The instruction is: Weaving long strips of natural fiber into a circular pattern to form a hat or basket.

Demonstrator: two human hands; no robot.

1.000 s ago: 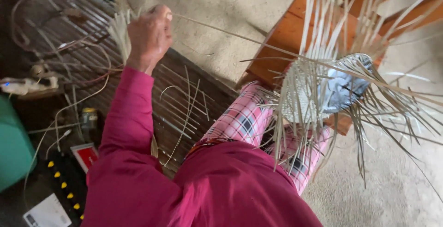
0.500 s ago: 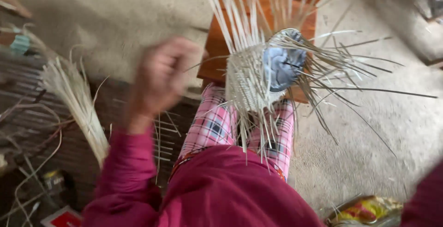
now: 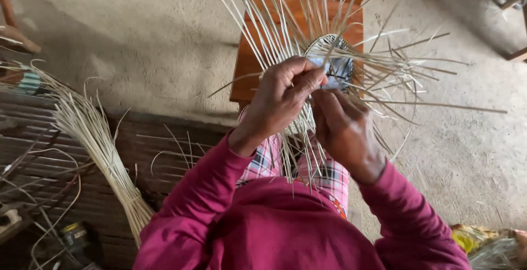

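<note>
A half-woven basket [image 3: 329,48] of pale cane strips rests on my lap, with long loose strips fanning out on all sides. A blue-grey form sits inside its rim. My left hand [image 3: 281,97] is closed on the woven wall, pinching a strip beside the rim. Right next to it, my right hand [image 3: 345,127] grips the basket from the other side, fingers curled round strips. Both sleeves are magenta, and pink checked trousers show beneath the basket.
A wooden stool [image 3: 258,56] stands on the concrete floor just beyond the basket. A bundle of cane strips [image 3: 99,144] lies on the dark slatted platform [image 3: 49,171] at left, among wires and a small jar [image 3: 74,236]. A yellow packet [image 3: 466,236] lies at lower right.
My left hand came back from the cane bundle at left to the basket. My right hand has come into view on the basket. The view swung right and down.
</note>
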